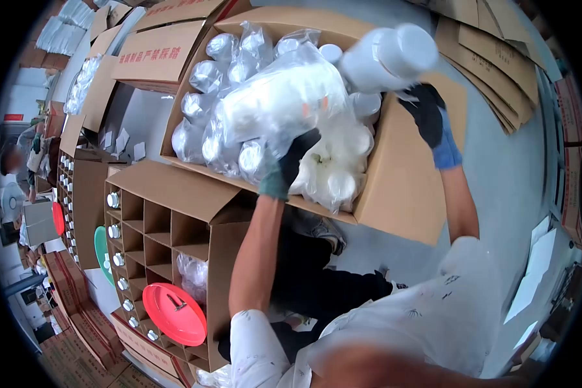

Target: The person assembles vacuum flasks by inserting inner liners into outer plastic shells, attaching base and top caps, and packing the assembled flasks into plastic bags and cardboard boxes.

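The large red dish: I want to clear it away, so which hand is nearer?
Left. In the picture, the left hand is above and right of the large red dish; the right hand is farther up and right, beside a white bottle.

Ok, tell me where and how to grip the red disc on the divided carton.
Take the red disc by its rim, perhaps from the side of the open cells, fingers beneath, thumb on top. It is broad and round, lying across the divided carton, and those cells seem to leave finger room. Avoid the small central piece, which may be loose.
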Tool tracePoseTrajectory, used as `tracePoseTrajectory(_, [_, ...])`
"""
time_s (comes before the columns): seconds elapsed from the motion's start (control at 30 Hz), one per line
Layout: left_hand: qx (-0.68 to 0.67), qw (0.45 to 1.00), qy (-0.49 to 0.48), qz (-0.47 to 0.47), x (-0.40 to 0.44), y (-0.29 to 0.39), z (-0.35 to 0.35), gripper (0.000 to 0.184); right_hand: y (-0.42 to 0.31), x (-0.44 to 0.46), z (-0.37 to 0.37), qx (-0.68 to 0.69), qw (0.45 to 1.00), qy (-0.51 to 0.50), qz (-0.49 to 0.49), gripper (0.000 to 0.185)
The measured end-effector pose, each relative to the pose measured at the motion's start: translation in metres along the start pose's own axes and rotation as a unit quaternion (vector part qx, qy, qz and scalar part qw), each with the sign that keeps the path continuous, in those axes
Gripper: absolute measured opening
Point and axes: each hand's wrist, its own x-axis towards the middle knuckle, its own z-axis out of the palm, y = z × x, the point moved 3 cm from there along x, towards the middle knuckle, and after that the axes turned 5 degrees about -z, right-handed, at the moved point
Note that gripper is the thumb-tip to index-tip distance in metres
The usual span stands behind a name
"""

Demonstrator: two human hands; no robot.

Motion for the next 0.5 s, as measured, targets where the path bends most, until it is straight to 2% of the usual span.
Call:
tracePoseTrajectory(0.03, [-0.094,0.994,0.052,-0.027,0.018,-0.002,0.007,0.038,-0.004,-0.019,-0.003,-0.017,0.996,0.047,-0.076,0.018])
tracePoseTrajectory(0.07, [-0.194,0.974,0.109,-0.042,0.035,-0.004,0.014,0.036,-0.012,-0.037,0.002,-0.164,0.971,0.06,-0.164,0.018])
tracePoseTrajectory(0.1, [-0.286,0.942,0.168,-0.046,0.051,-0.005,0.022,0.036,-0.012,-0.053,-0.003,-0.202,0.962,0.078,-0.165,0.018])
tracePoseTrajectory(0.13, [-0.208,0.959,0.18,-0.07,0.062,-0.023,0.023,0.039,-0.012,-0.069,-0.007,-0.24,0.952,0.097,-0.165,0.018])
tracePoseTrajectory(0.2, [-0.063,0.972,0.194,-0.114,0.063,-0.038,0.024,0.043,0.008,-0.101,-0.012,-0.044,0.985,0.138,-0.091,0.02])
tracePoseTrajectory(0.23, [0.003,0.972,0.196,-0.13,0.052,-0.036,0.027,0.044,0.03,-0.113,-0.021,0.067,0.99,0.087,-0.082,0.023])
tracePoseTrajectory(0.3, [-0.093,0.962,0.197,-0.165,0.009,-0.014,0.035,0.045,0.043,-0.142,0.006,-0.141,0.979,0.004,-0.149,0.029])
tracePoseTrajectory(0.33, [-0.149,0.962,0.184,-0.137,-0.02,0.013,0.043,0.051,0.048,-0.161,0.034,-0.24,0.953,-0.04,-0.182,0.033])
tracePoseTrajectory(0.37, [-0.205,0.958,0.171,-0.108,-0.053,0.035,0.044,0.057,0.046,-0.183,0.066,-0.126,0.986,-0.057,-0.092,0.037])
tracePoseTrajectory(0.4, [-0.178,0.964,0.189,-0.056,-0.089,0.045,0.035,0.057,0.044,-0.205,0.097,-0.012,0.999,-0.053,0.001,0.042])
tracePoseTrajectory(0.43, [-0.133,0.964,0.231,0.001,-0.131,0.047,0.015,0.057,0.036,-0.227,0.123,0.127,0.981,-0.101,0.11,0.046])
tracePoseTrajectory(0.47, [-0.084,0.956,0.276,0.055,-0.175,0.048,-0.005,0.056,0.028,-0.25,0.149,0.244,0.934,-0.121,0.231,0.051])
tracePoseTrajectory(0.5, [-0.013,0.932,0.344,0.109,-0.225,0.048,-0.026,0.056,0.019,-0.267,0.165,0.193,0.928,-0.192,0.254,0.056])
